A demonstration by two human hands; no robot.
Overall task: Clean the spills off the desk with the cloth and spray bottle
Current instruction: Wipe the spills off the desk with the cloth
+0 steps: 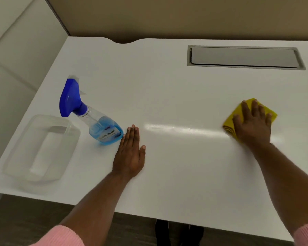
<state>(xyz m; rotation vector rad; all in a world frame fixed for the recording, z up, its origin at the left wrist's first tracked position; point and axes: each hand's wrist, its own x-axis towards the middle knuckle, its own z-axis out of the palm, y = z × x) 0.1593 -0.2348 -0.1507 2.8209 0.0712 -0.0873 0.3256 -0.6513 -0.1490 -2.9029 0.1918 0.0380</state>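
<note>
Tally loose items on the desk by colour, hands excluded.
Blue: 1, spray bottle
Yellow: 1, cloth, flat under the right hand
Clear: 1, plastic container
Total: 3

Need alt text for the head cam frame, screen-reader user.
A person's right hand presses a yellow cloth flat on a white desk, while the left hand rests palm-down beside a spray bottle of blue liquid. A clear plastic tub sits at the left edge and a grey cable hatch at the back.
</note>
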